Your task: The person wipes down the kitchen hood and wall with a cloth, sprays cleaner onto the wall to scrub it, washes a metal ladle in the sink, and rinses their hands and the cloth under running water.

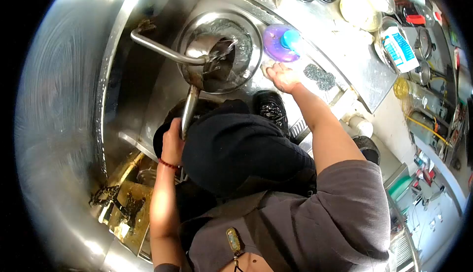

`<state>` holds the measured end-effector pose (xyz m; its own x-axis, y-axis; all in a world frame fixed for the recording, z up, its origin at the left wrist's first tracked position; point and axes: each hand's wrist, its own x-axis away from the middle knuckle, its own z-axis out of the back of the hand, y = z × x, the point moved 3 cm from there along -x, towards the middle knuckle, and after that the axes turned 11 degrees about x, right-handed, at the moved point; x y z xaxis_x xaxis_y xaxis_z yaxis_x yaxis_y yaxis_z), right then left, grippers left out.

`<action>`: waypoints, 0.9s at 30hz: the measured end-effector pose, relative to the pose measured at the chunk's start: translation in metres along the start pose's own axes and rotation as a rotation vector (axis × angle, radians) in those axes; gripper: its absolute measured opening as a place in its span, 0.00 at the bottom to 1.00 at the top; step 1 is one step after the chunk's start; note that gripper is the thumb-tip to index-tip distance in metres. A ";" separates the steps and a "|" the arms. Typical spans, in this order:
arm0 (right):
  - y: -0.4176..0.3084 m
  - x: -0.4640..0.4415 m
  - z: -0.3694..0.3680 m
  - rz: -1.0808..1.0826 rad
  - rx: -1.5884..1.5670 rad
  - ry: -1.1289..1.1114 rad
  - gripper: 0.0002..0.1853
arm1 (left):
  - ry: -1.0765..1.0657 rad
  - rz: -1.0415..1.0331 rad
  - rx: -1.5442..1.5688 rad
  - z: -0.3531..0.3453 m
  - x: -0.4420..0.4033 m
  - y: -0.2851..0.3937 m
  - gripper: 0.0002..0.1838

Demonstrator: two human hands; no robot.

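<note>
My left hand [173, 143] is wrapped round the metal handle [189, 107] of a dark pan [221, 67]. The pan is tilted over a round steel basin [253, 40], under the end of a bent metal spout [167, 52], with water on its surface. My right hand [283, 77] is to the right of the basin, fingers curled at a small pale thing [267, 68] that I cannot make out. Just above that hand is a purple container [276, 42] with a blue top [290, 39].
A dark patch of wet bits [320, 76] lies on the steel counter to the right. Plates, dark bottles and a blue-and-white packet [400, 50] are at the upper right. A black shoe [270, 109] shows below the basin. Dirty metal fittings [118, 205] are at lower left.
</note>
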<state>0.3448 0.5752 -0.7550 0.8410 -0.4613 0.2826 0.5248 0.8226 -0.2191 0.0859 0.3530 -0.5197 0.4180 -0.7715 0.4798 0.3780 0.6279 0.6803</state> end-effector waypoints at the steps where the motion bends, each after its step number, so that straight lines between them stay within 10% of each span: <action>1: 0.000 -0.007 -0.002 0.015 0.003 0.000 0.16 | 0.013 0.007 0.005 -0.002 -0.005 -0.001 0.20; 7: 0.002 -0.028 -0.010 -0.283 -0.269 0.012 0.11 | 0.022 0.075 -0.155 -0.023 -0.047 -0.001 0.19; 8: 0.015 -0.019 -0.013 -0.359 -0.855 0.025 0.08 | -0.003 0.069 -0.080 -0.025 -0.049 0.002 0.18; 12: 0.034 0.054 0.010 -0.447 -0.580 0.096 0.07 | -0.182 0.097 0.261 -0.022 -0.036 -0.010 0.16; 14: 0.023 0.078 0.071 -0.482 -1.647 0.422 0.08 | -0.289 0.106 0.446 -0.016 -0.022 -0.009 0.14; 18: 0.023 0.080 0.086 -0.878 -1.549 0.400 0.08 | -0.405 0.001 0.530 -0.009 -0.008 0.011 0.17; 19: 0.026 0.076 0.076 -0.928 -1.470 0.099 0.07 | -0.412 0.006 0.532 -0.011 -0.007 0.008 0.17; 24: 0.032 0.079 0.086 -0.684 -2.001 0.171 0.07 | -0.526 0.079 0.639 -0.020 -0.007 -0.011 0.18; 25: 0.038 0.081 0.076 -0.679 -1.997 0.178 0.07 | -0.530 0.017 0.676 -0.023 -0.014 -0.013 0.18; 27: 0.053 0.087 0.044 -0.676 -0.391 0.273 0.08 | -0.507 0.042 0.694 -0.029 -0.013 -0.020 0.17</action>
<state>0.4400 0.5929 -0.7004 0.3034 -0.9209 0.2446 0.8943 0.1867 -0.4066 0.0968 0.3538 -0.5559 -0.0615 -0.8057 0.5891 -0.2897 0.5792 0.7620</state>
